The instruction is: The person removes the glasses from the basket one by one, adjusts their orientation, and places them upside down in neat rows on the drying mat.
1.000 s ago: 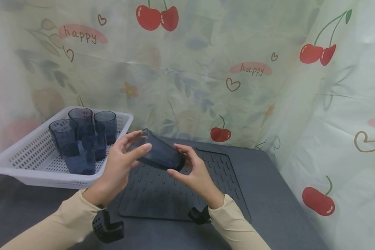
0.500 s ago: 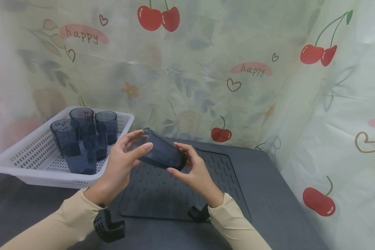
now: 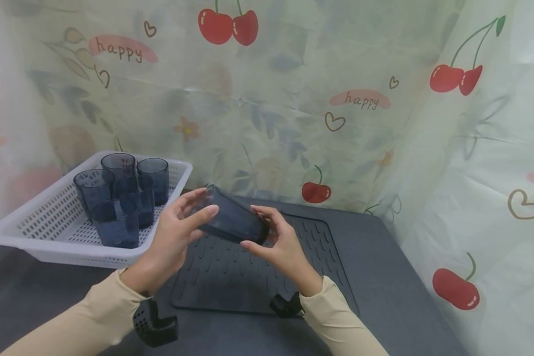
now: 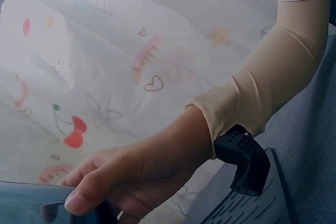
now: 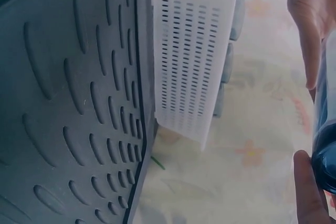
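A dark blue, see-through drinking glass is held tilted above the mat, its open end up toward the left. My left hand grips it near the rim, thumb on the near side. At the thick base, my right hand holds it between thumb and fingers. The right wrist view shows the glass at the right edge with fingers at both ends. In the left wrist view, part of the glass shows at the lower left, with a hand around its base.
A white perforated basket on the left bears several similar glasses, standing upright. Under the hands lies a black ridged drying mat on the dark grey table. A printed curtain hangs behind and to the right.
Both hands keep their hold on the tilted glass, nearly still. The whole view has shifted slightly, so everything sits a little further right in the picture.
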`<state>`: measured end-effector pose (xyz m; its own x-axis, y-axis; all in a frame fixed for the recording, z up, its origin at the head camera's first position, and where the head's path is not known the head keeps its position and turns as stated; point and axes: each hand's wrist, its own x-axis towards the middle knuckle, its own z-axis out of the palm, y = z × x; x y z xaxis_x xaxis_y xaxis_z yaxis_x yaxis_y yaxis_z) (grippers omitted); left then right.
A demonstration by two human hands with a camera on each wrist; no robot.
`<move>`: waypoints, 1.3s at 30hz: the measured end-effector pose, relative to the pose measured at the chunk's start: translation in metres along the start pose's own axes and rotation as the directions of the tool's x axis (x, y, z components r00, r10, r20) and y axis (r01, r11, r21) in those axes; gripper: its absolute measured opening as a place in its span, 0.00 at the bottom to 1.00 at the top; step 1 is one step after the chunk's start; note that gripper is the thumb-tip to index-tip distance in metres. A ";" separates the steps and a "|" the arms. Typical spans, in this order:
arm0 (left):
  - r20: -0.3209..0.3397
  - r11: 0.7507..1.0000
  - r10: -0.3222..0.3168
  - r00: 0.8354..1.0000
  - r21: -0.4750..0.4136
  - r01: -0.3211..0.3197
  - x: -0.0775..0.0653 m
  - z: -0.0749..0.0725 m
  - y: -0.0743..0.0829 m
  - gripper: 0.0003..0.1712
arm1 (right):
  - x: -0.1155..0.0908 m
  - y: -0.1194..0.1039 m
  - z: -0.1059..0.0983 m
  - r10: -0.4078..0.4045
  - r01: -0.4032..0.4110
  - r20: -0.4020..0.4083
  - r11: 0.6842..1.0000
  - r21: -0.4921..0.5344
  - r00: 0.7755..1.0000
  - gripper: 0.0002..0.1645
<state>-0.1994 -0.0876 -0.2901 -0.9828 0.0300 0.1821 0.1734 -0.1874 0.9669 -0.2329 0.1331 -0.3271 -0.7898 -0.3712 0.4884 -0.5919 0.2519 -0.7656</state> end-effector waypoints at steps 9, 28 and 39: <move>0.092 0.999 -0.032 0.995 0.003 0.032 -0.001 -0.004 -0.001 0.36 | -0.003 0.003 -0.005 -0.008 0.008 -0.011 1.000 -0.028 1.000 0.40; 0.367 0.972 -0.229 0.902 0.141 0.190 0.010 -0.030 -0.013 0.52 | -0.010 -0.007 -0.025 -0.043 0.053 -0.061 0.985 0.163 0.997 0.40; 0.482 0.943 -0.317 0.817 0.255 0.216 0.012 -0.034 -0.025 0.52 | -0.011 -0.016 -0.026 -0.067 0.085 -0.072 0.954 0.286 0.995 0.41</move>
<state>-0.2176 -0.1156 -0.3179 -0.8275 0.5568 -0.0719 -0.0326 0.0803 0.9962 -0.2184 0.1564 -0.3093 -0.7580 -0.3222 0.5672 -0.5856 -0.0467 -0.8092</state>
